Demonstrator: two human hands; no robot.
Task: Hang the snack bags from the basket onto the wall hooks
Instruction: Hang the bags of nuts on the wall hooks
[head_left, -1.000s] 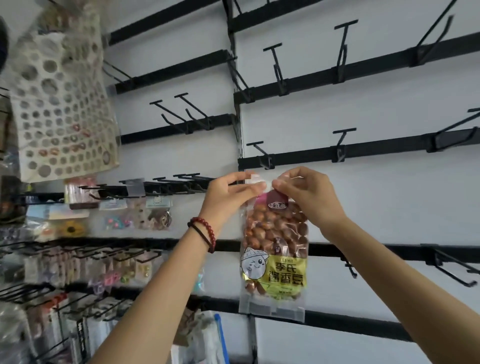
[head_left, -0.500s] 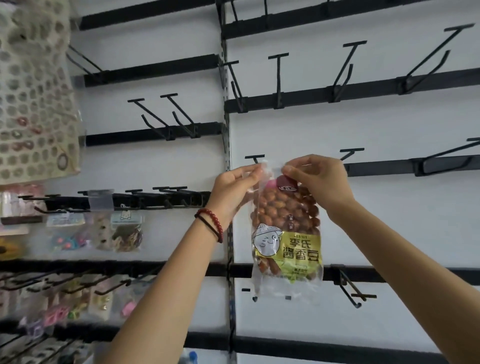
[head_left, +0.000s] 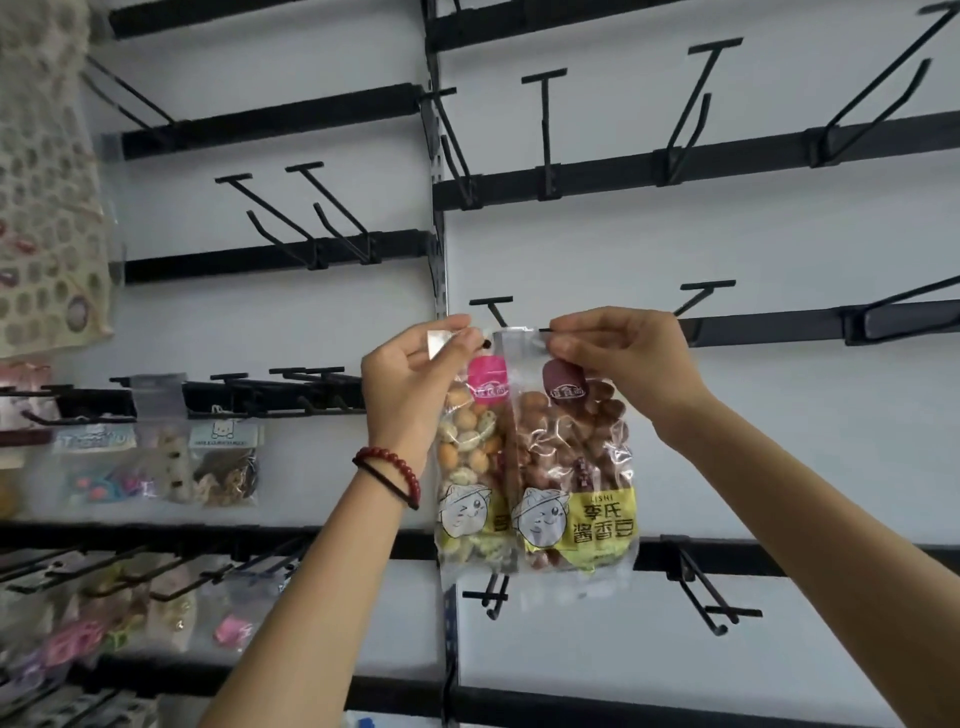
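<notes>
- Snack bags first: I've got two of them up against the white wall (head_left: 779, 426), side by side and overlapping. The brown bean bag (head_left: 571, 457) is in front on the right, and the mixed nut bag (head_left: 467, 452) is tucked partly behind it on the left.
- My left hand (head_left: 410, 384) pinches the clear top strip of the mixed nut bag between thumb and curled fingertips.
- My right hand (head_left: 623, 358) pinches the top edge of the brown bean bag the same way, fingers curled tight over it.
- Both bag tops sit right at a black hook (head_left: 491, 302) with a T-shaped end. A small dark tip shows by my left thumb, but I can't tell if it's actually through the bag's hole.
- Both bags hang straight down from my fingers, yellow labels at the bottom.
- A red bead bracelet (head_left: 389, 462) is on my left wrist.
- Small packets (head_left: 223, 462) hang on the rails lower left.
</notes>
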